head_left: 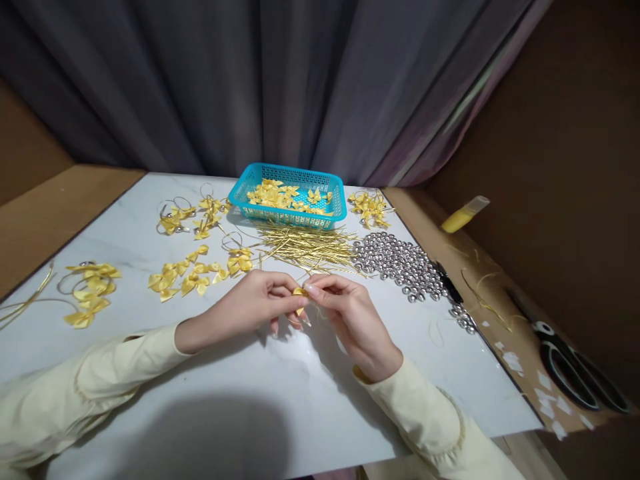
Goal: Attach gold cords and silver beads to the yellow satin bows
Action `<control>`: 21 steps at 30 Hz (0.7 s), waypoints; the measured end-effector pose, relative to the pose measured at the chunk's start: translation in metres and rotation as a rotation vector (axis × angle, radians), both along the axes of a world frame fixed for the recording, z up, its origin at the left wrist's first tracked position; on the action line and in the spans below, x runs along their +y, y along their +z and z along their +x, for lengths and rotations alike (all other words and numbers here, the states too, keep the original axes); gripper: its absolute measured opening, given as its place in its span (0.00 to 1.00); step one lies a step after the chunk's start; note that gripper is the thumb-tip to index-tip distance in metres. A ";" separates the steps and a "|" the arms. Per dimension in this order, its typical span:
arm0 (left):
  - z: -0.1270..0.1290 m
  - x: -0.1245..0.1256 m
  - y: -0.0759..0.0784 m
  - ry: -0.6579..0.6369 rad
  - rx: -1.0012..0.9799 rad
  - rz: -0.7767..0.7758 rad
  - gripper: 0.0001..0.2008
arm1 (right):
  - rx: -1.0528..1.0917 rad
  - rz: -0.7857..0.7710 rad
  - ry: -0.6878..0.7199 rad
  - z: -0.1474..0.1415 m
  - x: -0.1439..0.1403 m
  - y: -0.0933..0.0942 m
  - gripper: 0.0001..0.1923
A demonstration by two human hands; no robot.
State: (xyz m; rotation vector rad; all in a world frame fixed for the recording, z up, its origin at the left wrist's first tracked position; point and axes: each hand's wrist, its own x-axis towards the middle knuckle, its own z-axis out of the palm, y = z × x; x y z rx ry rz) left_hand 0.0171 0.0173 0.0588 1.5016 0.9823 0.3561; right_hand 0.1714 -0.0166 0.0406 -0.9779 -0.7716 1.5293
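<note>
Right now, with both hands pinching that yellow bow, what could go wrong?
1. The left hand and right hand grip one small yellow bow by the fingertips only; it could slip or deform.
2. The silver bells lie loose close to the white board's right edge; a sleeve sweep might roll some off.
3. The gold cord pile sits just beyond the hands and could snag.

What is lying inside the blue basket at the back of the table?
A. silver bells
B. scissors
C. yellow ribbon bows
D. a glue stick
C. The blue basket holds a scatter of yellow ribbon bows; the silver bells lie heaped on the table to its right, outside it.
</note>
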 end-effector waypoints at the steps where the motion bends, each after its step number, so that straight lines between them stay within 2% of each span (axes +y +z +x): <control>1: 0.000 0.000 0.000 0.003 -0.003 0.006 0.12 | 0.000 0.000 0.006 0.000 0.000 0.000 0.03; 9: 0.000 0.000 0.000 0.009 -0.021 -0.001 0.09 | -0.055 0.007 0.058 0.004 0.001 -0.001 0.03; 14: -0.001 0.001 -0.002 0.021 -0.037 -0.019 0.10 | -0.290 -0.032 0.104 0.019 0.004 0.009 0.11; 16: -0.001 0.001 -0.002 0.026 -0.044 -0.019 0.10 | -0.390 -0.016 0.181 0.026 0.006 0.011 0.13; 21: -0.003 0.001 -0.003 0.030 -0.034 0.017 0.10 | -0.483 -0.002 0.543 0.039 0.013 0.011 0.12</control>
